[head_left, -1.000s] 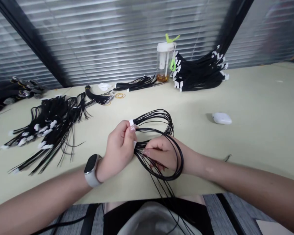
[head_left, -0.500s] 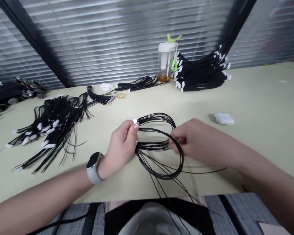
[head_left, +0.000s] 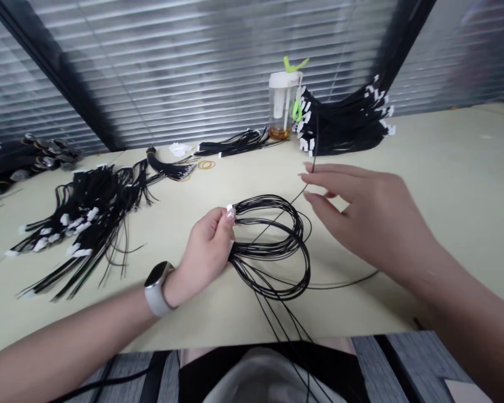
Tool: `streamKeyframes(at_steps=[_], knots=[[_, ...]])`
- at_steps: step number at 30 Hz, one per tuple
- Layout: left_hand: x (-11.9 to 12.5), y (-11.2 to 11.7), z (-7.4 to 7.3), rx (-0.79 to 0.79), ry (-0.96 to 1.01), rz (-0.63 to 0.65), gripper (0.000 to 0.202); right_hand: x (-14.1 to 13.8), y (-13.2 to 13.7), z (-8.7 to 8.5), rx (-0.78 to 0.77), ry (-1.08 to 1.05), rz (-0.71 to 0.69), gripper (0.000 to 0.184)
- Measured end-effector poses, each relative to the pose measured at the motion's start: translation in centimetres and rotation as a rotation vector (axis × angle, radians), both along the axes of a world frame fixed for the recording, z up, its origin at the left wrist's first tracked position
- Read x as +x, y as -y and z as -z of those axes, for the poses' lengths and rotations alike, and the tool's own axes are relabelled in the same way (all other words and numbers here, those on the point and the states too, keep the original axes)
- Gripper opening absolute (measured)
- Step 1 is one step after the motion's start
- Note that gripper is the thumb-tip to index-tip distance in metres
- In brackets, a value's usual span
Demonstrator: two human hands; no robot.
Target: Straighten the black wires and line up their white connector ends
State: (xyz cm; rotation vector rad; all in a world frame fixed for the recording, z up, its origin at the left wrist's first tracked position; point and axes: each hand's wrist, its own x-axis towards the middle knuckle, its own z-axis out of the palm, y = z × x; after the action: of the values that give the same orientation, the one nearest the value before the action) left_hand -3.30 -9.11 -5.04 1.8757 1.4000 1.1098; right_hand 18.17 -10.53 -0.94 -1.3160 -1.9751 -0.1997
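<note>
My left hand (head_left: pixel 208 252) is closed on a coil of thin black wires (head_left: pixel 277 252), pinching it at its left side where a small white connector (head_left: pixel 229 208) sticks up by the fingertips. The coil lies in loops on the pale table (head_left: pixel 445 168), with loose ends trailing off the near edge. My right hand (head_left: pixel 361 212) is raised above and right of the coil, fingers stretched leftward, with a single black wire (head_left: pixel 313 148) running up between the fingertips. A grey watch sits on my left wrist.
A heap of black wires with white connectors (head_left: pixel 79 218) lies at the left. A stacked pile of the same wires (head_left: pixel 344 123) stands at the back beside a clear bottle with a green-tipped lid (head_left: pixel 282 103). Rubber bands (head_left: pixel 205 164) lie nearby.
My right hand left the coil, moved up and to the right and now lifts one wire above the table. The left hand stays put on the coil.
</note>
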Motion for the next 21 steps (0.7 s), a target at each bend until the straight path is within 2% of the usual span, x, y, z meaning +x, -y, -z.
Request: streamKeyframes(at_steps=[3, 6, 8, 11, 13, 21], knots=[[0.0, 0.1, 0.1, 0.006, -0.001, 0.022, 0.036, -0.8, 0.0, -0.1, -0.027, -0.285, -0.095, 0.03], [0.0, 0.2, 0.2, 0.02, -0.007, 0.052, 0.036, -1.8, 0.4, -0.3, -0.027, -0.628, -0.097, 0.018], [-0.1, 0.2, 0.3, 0.02, -0.004, 0.068, 0.035, -2.2, 0.6, -0.3, -0.131, -0.711, -0.133, 0.014], [-0.1, 0.3, 0.3, 0.016, 0.014, 0.086, 0.035, -2.5, 0.6, 0.2, -0.392, -0.607, -0.246, 0.02], [-0.2, 0.3, 0.2, -0.001, 0.031, 0.091, 0.036, -2.5, 0.5, 0.7, -0.481, -0.475, -0.294, 0.024], [0.0, 0.5, -0.1, -0.054, 0.074, 0.089, 0.038, -3.1, 0.2, 1.3, -0.367, -0.162, -0.249, 0.014]])
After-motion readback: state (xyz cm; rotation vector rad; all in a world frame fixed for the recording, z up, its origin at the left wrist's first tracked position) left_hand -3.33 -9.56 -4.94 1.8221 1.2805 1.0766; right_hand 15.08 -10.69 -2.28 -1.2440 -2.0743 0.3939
